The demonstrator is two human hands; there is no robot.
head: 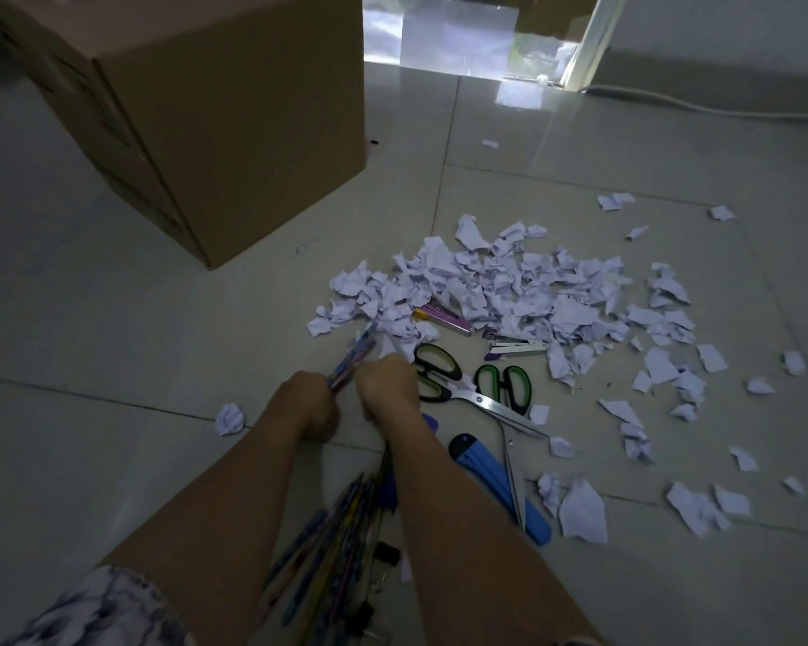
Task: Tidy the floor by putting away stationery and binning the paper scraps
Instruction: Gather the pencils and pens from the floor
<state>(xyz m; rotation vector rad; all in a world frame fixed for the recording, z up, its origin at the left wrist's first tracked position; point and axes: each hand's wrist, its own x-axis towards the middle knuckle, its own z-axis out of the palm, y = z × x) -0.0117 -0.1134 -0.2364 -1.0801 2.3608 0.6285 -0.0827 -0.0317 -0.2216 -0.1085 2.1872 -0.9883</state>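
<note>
I see the left hand point(306, 405) curled round pens point(348, 366); the right hand point(386, 389) is fisted just beside, its hold unclear; scraps point(509, 282) litter the tiled floor point(113, 319) near a box point(234, 132)

Single head view, wide-angle, facing forward-down, close above floor point(113, 319).

Bare forearms extended forward: left hand point(306, 403) fisted round pens point(347, 364), right hand point(388, 389) curled close beside it.
</note>
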